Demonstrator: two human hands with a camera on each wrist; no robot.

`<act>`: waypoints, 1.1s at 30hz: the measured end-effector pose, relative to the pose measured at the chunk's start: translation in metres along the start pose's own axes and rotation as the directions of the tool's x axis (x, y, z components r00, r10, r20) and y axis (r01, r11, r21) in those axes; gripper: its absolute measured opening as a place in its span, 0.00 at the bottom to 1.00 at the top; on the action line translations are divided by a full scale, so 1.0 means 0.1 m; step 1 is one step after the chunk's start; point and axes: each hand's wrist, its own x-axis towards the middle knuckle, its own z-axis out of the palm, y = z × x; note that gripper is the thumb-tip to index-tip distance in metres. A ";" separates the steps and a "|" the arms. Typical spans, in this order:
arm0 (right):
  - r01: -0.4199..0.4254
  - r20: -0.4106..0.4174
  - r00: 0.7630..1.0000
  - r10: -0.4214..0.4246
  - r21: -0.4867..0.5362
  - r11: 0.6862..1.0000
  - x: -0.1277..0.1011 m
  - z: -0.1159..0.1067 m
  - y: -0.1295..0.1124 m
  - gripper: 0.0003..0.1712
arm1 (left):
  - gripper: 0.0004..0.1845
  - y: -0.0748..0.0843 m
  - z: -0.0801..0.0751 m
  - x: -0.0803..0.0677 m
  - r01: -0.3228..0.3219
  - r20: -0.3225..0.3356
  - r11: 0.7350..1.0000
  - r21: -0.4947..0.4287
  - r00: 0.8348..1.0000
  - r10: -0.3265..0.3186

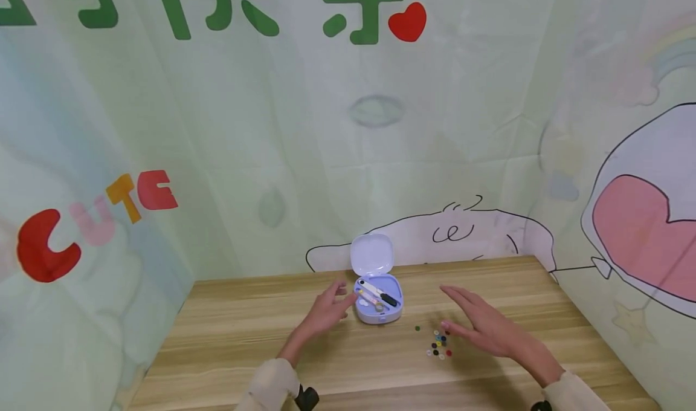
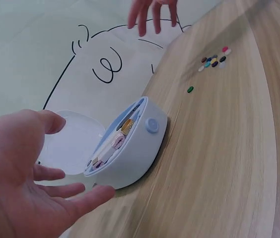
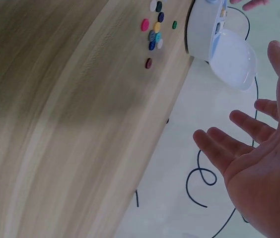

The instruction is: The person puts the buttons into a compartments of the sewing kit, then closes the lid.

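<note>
A small white and light-blue box [image 1: 379,318] stands near the back of the table with its lid [image 1: 372,254] raised. Inside lie a white tool with a black end [image 1: 388,300] and other small items whose kind I cannot tell. My left hand [image 1: 325,311] hovers just left of the box, fingers spread and holding nothing. To the right, above the table, my right hand [image 1: 489,326] is held out with loose fingers, also bare. Small round buttons in several colours [image 3: 157,27] lie in a loose group left of that hand. One green button [image 2: 190,89] sits apart, closer to the box.
The wood-grained table [image 1: 234,332] meets a printed cloth backdrop [image 1: 272,127] along its back edge. The cloth also runs along both sides. Dark wrist devices [image 1: 307,398] show at the cuffs.
</note>
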 end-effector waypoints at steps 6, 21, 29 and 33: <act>0.000 -0.011 1.000 0.000 0.034 0.999 -0.02 0.05 0.11 0.37 | 0.35 -0.01 0.08 0.03 0.139 0.003 0.982 -0.129 0.990 -0.140; 0.027 -0.016 1.000 -0.023 0.237 0.971 -0.06 0.25 0.41 0.27 | 0.24 -0.13 0.24 0.19 0.217 0.007 0.951 -0.220 0.975 -0.221; 0.029 -0.017 1.000 -0.026 0.244 0.969 -0.07 0.38 0.47 0.24 | 0.21 -0.13 0.26 0.24 0.227 -0.029 0.957 -0.180 0.971 -0.236; -0.004 0.000 1.000 0.004 0.258 0.966 -0.07 0.41 0.46 0.24 | 0.21 -0.13 0.26 0.25 0.233 -0.035 0.957 -0.172 0.970 -0.242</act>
